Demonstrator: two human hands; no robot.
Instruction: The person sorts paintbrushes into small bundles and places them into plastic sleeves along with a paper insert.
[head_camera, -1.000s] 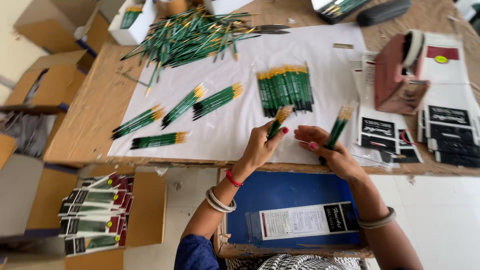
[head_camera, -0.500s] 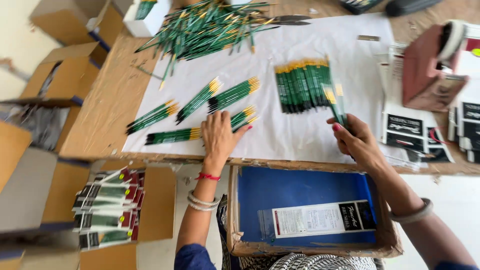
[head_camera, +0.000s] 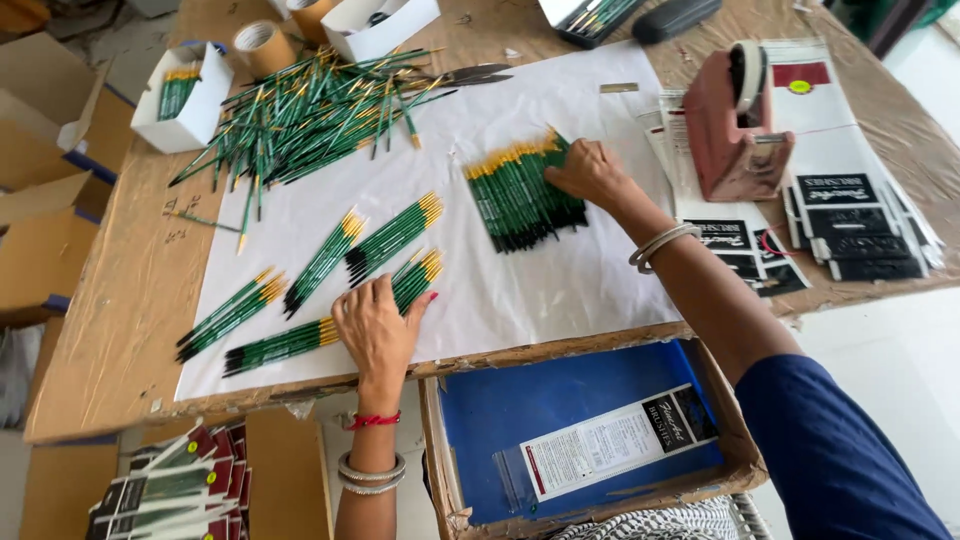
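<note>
Head view, looking down on a table (head_camera: 130, 330) covered by a white paper sheet (head_camera: 560, 280). The left hand (head_camera: 378, 330) lies flat, fingers spread and palm down, on a small bundle of green-handled brushes (head_camera: 415, 278) near the sheet's 6 o'clock edge; it presses rather than grips, and nothing is closed in it. The right hand (head_camera: 592, 172) rests, fingers loosely curled, on the upper right corner of the large aligned row of brushes (head_camera: 522, 196) at centre; whether it pinches any single brush cannot be told. That row lies toward 2 o'clock from the left hand, well apart, its long axes running roughly 12 to 6 o'clock with yellow ends uppermost, so the right hand is plainly nearer. Sorted bundles (head_camera: 325, 262) fan toward 8 o'clock; an unsorted heap (head_camera: 310, 115) sits at 11 o'clock. A pink tape dispenser (head_camera: 735, 125) stands at 2 o'clock.
</note>
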